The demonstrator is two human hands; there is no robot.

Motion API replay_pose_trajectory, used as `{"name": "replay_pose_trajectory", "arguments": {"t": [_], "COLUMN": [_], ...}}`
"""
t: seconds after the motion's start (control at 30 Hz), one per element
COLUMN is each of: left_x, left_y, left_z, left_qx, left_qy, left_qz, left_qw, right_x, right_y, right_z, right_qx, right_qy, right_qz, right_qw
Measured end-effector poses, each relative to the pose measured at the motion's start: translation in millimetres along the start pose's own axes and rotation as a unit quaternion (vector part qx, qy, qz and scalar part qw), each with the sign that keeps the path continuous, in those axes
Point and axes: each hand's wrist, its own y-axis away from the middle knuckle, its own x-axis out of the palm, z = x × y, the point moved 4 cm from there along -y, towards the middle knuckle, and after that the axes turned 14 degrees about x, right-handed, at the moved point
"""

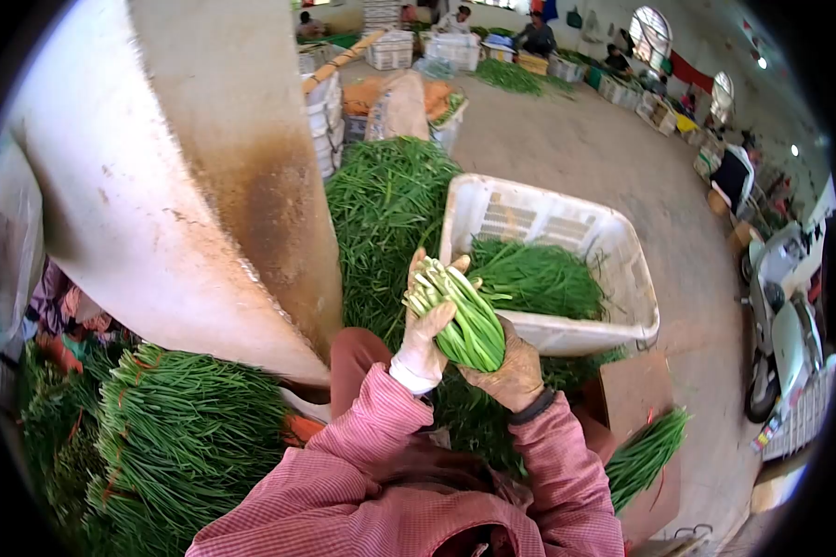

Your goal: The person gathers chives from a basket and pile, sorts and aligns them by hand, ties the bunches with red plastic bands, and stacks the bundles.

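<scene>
Both my hands, in stained light gloves, hold one bunch of green stalks (469,325) with pale root ends at the upper left. My left hand (425,339) wraps round the pale ends, its fingers showing behind them. Around the green part on the right, my right hand (513,371) is closed. Just beyond the bunch stands a white plastic crate (567,200) with loose greens (539,278) inside. A heap of loose greens (385,195) lies to the left of the crate.
A pillar (241,167) rises close on the left. Tied bundles (190,418) are stacked at lower left. A small bundle (648,455) rests on cardboard (636,390) at lower right. Scooters (790,325) stand far right. Several people sit among crates at the back.
</scene>
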Motion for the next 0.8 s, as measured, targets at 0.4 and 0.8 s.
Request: {"name": "replay_pose_trajectory", "arguments": {"t": [0.4,0.8], "left_x": [-98.9,-33.4], "left_y": [-15.3,-0.7], "left_z": [-68.5,-41.6], "left_qx": [0.086,-0.238], "left_qy": [0.063,-0.248], "left_qz": [-0.131,0.114], "left_qw": [0.986,0.932], "right_x": [100.5,25.3], "right_y": [-115.1,-55.0], "right_z": [123.1,86.8], "right_qx": [-0.151,0.042], "right_qy": [0.164,-0.598], "right_qz": [0.179,0.010], "right_qw": [0.958,0.800]}}
